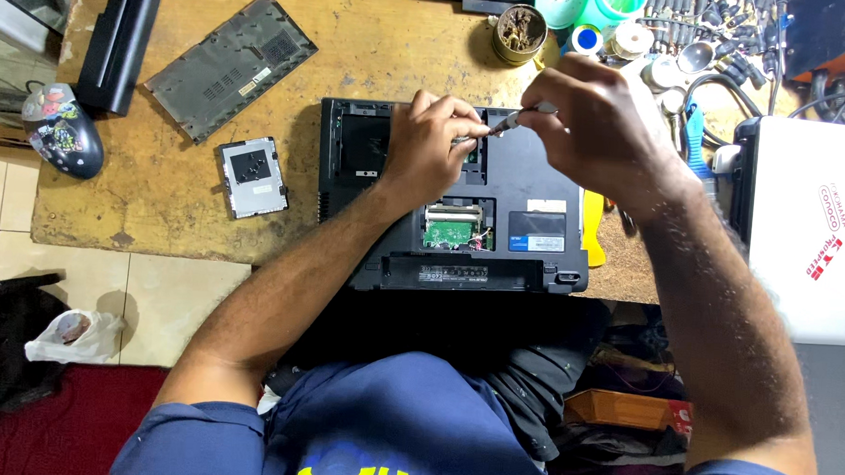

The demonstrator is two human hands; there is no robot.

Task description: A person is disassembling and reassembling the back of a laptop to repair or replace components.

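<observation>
A black laptop (530, 176) lies bottom-up on the wooden table (168, 198), its covers off and a green circuit board (449, 232) showing in an open bay. My left hand (431, 148) rests on the laptop's upper middle, fingers curled around the tip of a slim screwdriver (506, 123). My right hand (594, 121) grips the screwdriver's handle above the laptop's upper right part. The tip itself is hidden by my left fingers.
A dark cover panel (230, 66) and a small silver cover (252, 175) lie left of the laptop. A black battery bar (120, 36), a mouse (62, 129), a tin (520, 33), cups and tools (697, 31) crowd the far edge. A white box (812, 226) stands at right.
</observation>
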